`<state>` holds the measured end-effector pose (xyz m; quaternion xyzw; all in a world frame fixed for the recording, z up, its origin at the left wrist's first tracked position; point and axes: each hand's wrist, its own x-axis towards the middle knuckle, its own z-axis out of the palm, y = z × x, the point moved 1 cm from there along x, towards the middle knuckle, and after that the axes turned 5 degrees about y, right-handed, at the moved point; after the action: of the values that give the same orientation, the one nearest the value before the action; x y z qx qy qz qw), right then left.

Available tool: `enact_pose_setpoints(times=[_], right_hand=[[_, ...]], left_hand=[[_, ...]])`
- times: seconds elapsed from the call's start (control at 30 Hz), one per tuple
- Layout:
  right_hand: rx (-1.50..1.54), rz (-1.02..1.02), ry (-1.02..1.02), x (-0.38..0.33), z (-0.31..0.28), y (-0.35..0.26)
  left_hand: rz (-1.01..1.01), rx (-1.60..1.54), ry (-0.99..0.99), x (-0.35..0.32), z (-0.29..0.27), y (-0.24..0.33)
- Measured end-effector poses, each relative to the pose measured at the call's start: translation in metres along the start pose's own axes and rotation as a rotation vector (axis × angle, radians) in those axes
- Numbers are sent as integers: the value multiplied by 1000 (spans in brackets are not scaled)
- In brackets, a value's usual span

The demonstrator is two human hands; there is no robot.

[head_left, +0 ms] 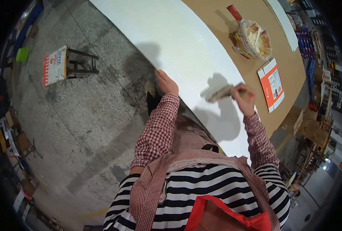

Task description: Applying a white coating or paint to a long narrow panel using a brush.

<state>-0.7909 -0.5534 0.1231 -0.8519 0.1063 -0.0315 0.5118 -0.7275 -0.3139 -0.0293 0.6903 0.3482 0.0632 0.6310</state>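
Evidently, the step in hand is brushing the long white panel [186, 42], which lies with the brown surface [250, 68] showing along its right side. The right hand [244, 99] has its fingers wrapped around the handle of a wide brush [220, 94], bristles pointing left over the panel; whether they touch it I cannot tell. Long, overlapping strokes with light, even pressure should serve best. The left hand [167, 83] rests at the panel's left edge, a sensible place to steady it, though whether its fingers curl underneath is hidden. Beyond that edge is open floor [98, 127], so strokes had better ease off there. The far stretch of panel leaves room for long sweeps; on the right, the plastic-lined tub [252, 40] and the orange-and-white packet [272, 85] sit near the other edge, so wide swings there call for care
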Motion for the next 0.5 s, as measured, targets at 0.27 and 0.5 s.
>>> enact_pose_setpoints(times=[0.27, 0.5], right_hand=[[134, -375, 146, 133, 104, -39], [31, 25, 45, 44, 24, 8]], left_hand=[[7, -33, -19, 0, 6, -8], [-434, -335, 23, 39, -15, 42]])
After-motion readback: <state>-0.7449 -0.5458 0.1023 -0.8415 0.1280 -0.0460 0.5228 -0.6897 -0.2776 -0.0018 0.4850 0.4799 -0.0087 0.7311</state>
